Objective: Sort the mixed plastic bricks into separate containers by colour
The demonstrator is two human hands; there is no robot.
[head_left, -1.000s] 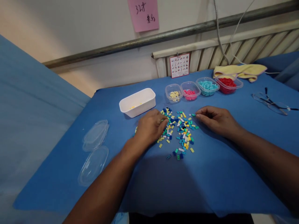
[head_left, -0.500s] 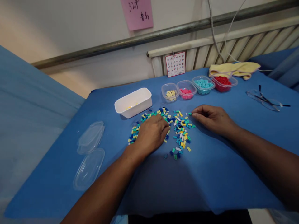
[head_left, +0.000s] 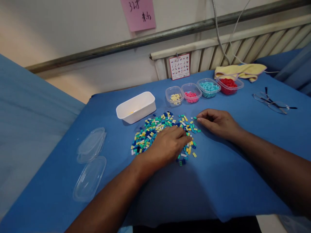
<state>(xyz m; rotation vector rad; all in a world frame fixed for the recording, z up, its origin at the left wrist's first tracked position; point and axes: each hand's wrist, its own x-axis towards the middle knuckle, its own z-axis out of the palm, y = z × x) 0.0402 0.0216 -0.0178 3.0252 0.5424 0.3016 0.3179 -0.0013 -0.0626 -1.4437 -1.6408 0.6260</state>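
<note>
A: What does the person work on?

B: A table [head_left: 218, 181] under a blue cloth, set against a pale wall with a grey rail, a radiator [head_left: 233, 48] and a pink note [head_left: 138, 14]. A small printed card [head_left: 179, 66] leans at the radiator's foot.

A: And the hands?

B: The left hand [head_left: 167, 145] lies palm down on the bricks [head_left: 150, 132], a loose heap of tiny yellow, green, blue and white pieces near the table's middle. Its fingers are spread and slightly bent over the heap; whether it grips any piece cannot be told. The right hand [head_left: 217, 123] rests at the heap's right edge, fingers curled inward with the tips close together; what it pinches, if anything, is too small to see.

A: What stands around the heap?

B: A white tub [head_left: 136, 107] just behind it to the left. Four clear cups [head_left: 204, 90] in a row behind it, holding yellow, pink, teal and red pieces. A yellow towel [head_left: 240, 71] beyond the red one.

A: The edges?

B: Two clear lids [head_left: 89, 163] lie near the left edge, well apart from the heap. Glasses [head_left: 272, 103] sit far right. The near edge runs below the forearms, with bare cloth between it and the heap. More blue cloth rises at the left.
</note>
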